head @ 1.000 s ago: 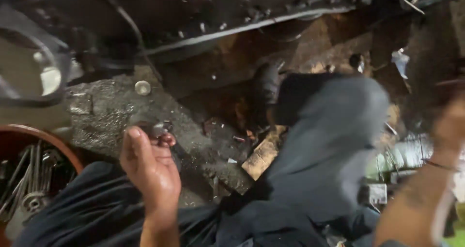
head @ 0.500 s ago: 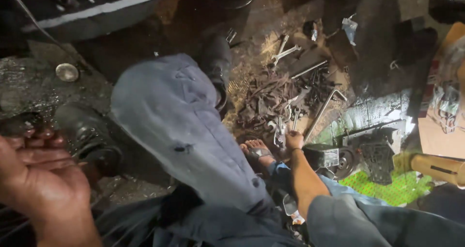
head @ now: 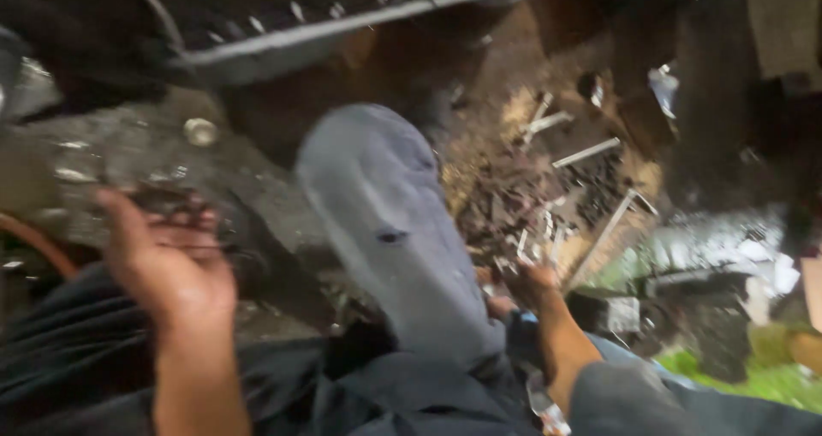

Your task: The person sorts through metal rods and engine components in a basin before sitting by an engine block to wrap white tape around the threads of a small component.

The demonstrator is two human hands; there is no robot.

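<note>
While blur smears most of the view, left hand (head: 167, 261) raised at lower left, palm side up toward the camera, fingers (head: 116, 218) curled loosely around a small dark part (head: 167, 198) that sits at the fingertips; too blurred to name the part more closely or to tell how firmly gripped. Just beyond those fingertips, a grey, grimy slab of concrete floor (head: 128, 158) with a small round metal cap (head: 200, 131) lying on it, well apart from the hand. At far left, a curved reddish rim (head: 34, 239) just beside the wrist side of that hand.

Right hand (head: 535, 280) reaching down at centre right, forearm rising from the lower edge, fingers down in a pile of scrap metal bits (head: 531, 222) on the dirt; whether closed on a piece or merely touching the heap, cannot tell. Scattered through and past the pile, long pale metal rods (head: 586, 152), one more running diagonally just right of the hand (head: 604, 235).

Between the two hands, a bent knee in grey trousers (head: 385, 222), filling the middle of the frame, dark clothing (head: 77, 350) across the lower left. Along the top, a dark machine body with a pale metal edge strip (head: 342, 25) running left to right. At lower right, a patch of bright green cloth (head: 771, 380) near a dark boxy metal piece (head: 685, 316).
</note>
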